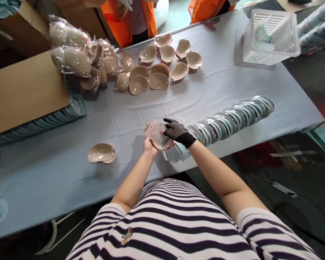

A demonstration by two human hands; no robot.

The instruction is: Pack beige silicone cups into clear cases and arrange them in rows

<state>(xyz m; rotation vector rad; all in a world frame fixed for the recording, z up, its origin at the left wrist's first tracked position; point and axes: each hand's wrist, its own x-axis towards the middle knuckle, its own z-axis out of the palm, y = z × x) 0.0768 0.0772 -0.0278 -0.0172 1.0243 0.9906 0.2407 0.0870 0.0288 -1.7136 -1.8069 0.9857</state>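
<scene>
Head view: my left hand (150, 147) and gloved right hand (178, 132) both clamp the clear case (158, 134) near the table's (56, 169) front edge, where it could slip and drop off.

Loose cup (101, 153) left of hands, shell row (230, 121) right, basket (271, 36) behind.

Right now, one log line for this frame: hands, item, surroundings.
left hand: bare, under clear pack | right hand: black glove, on pack top | right: row of clear shells | left: beige cup pair on table
</scene>
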